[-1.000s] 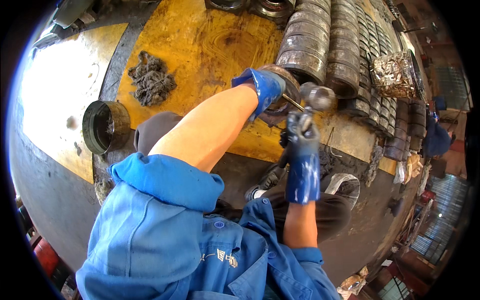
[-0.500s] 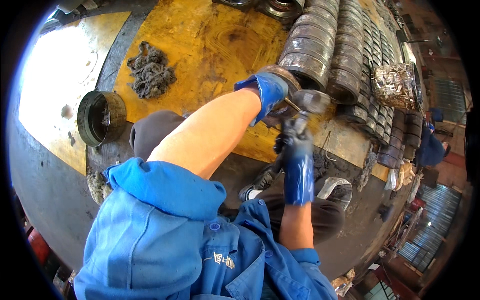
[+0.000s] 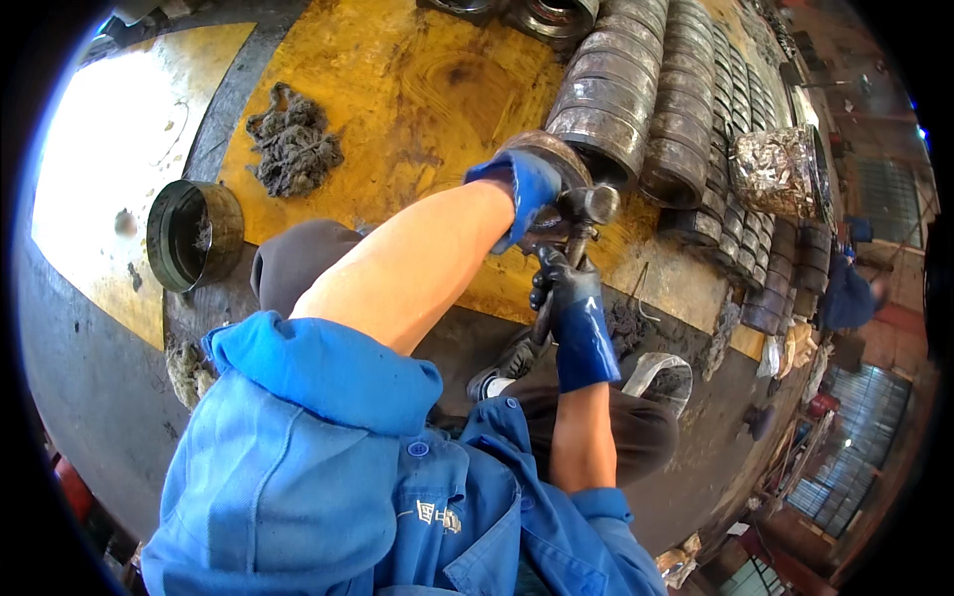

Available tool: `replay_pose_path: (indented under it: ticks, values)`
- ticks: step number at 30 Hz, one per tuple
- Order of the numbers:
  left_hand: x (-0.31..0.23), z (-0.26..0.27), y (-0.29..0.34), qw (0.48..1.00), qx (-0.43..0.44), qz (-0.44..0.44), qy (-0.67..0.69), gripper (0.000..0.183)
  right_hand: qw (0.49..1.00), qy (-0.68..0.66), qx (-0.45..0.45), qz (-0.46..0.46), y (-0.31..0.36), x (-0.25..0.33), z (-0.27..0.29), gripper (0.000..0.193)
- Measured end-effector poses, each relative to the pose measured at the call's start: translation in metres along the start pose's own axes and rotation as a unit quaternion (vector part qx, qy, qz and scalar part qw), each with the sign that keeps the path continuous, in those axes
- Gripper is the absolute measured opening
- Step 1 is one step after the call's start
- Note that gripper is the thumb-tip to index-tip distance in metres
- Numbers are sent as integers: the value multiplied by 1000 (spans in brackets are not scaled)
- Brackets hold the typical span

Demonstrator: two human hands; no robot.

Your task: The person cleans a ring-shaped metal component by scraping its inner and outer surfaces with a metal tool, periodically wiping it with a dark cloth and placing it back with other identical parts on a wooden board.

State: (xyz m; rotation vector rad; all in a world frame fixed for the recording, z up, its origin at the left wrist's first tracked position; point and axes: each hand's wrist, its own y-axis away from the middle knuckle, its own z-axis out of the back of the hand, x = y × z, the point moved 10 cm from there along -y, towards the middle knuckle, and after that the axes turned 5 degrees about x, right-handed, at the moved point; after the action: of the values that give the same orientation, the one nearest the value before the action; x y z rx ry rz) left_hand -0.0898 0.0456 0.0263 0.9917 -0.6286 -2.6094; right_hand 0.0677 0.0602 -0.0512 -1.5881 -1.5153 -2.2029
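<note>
My right hand, in a blue and black rubber glove, is wrapped round the handle of a hammer. The hammer's rounded metal head sits close beside my left hand. That hand wears a blue glove and reaches to a worn, brownish metal ring in front of me. The glove's cuff hides my left fingers, so what they grip cannot be made out. The hammer head covers part of the ring's near side.
Long rows of stacked metal rings lie at the far right, with a shiny metal drum beside them. A grey rag bundle rests on the yellow sheet. An open metal ring stands at the left.
The hammer head, blurred before, has moved left and slightly down, nearer my left hand. My right hand has shifted left with it. The thin rod seen by my left hand is now covered.
</note>
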Motion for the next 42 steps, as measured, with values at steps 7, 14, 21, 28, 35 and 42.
replay_pose_path:
  ticks: [7,14,21,28,35,42]
  values:
    - [9,-17,-20,994,18,65,-86,37,984,24,-36,171,54,75,-4,15]
    - [9,-28,-29,997,22,42,-69,39,997,38,-13,73,16,16,6,24]
    - [12,-39,-38,996,42,45,-60,39,975,-51,-110,188,5,34,71,31]
    - [18,-50,-56,995,56,50,-60,39,979,-121,-144,84,-9,-3,132,25]
    - [28,-52,-62,991,71,72,-81,39,985,-71,10,157,15,15,41,23]
    - [29,-56,-72,990,77,78,-94,40,997,-34,10,74,7,3,27,18]
